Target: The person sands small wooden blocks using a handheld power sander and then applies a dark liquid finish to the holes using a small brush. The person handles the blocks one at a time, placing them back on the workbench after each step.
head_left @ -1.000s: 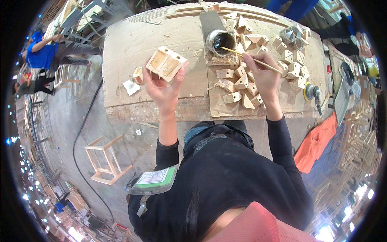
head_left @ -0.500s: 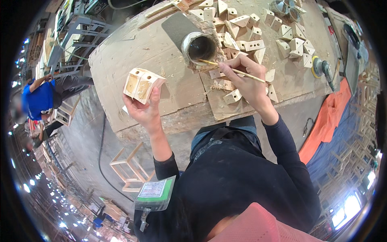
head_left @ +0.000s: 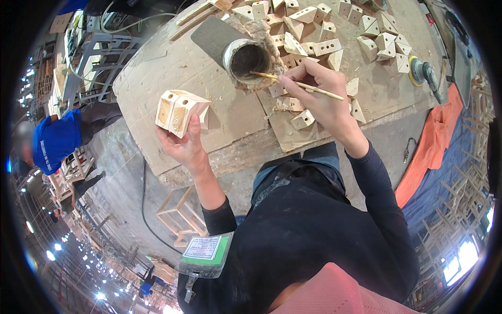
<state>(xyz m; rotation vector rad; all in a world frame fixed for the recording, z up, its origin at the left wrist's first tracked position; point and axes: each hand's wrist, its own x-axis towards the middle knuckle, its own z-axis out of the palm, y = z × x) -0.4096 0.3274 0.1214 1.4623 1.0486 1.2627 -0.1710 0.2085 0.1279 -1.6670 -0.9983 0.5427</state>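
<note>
Over the left part of the table, my left hand (head_left: pixel 184 149) is closed around light wooden corner blocks (head_left: pixel 180 111) with drilled holes, which sit side by side like a pair. Brownish patches mark their near faces. My right hand (head_left: pixel 325 97) pinches a thin wooden stick (head_left: pixel 308 87), its tip dipping inside the mouth of a round pot (head_left: pixel 250 58). The pot's rim is crusted and its inside is dark; what it holds is hard to make out. Sawdust-like clumps surround the pot.
Loose drilled wooden blocks (head_left: pixel 327 47) lie scattered beyond my right hand, with more in a cluster (head_left: pixel 384 44) further right. A sander (head_left: pixel 422 73) with a yellow rim rests at the table's right side. Cardboard (head_left: pixel 230 118) covers the tabletop. A person in blue (head_left: pixel 57 138) is at far left.
The stick's tip has shifted slightly within the pot as my right hand moved a little. My left hand still holds the blocks, now tilted slightly differently. The view has shifted somewhat.
</note>
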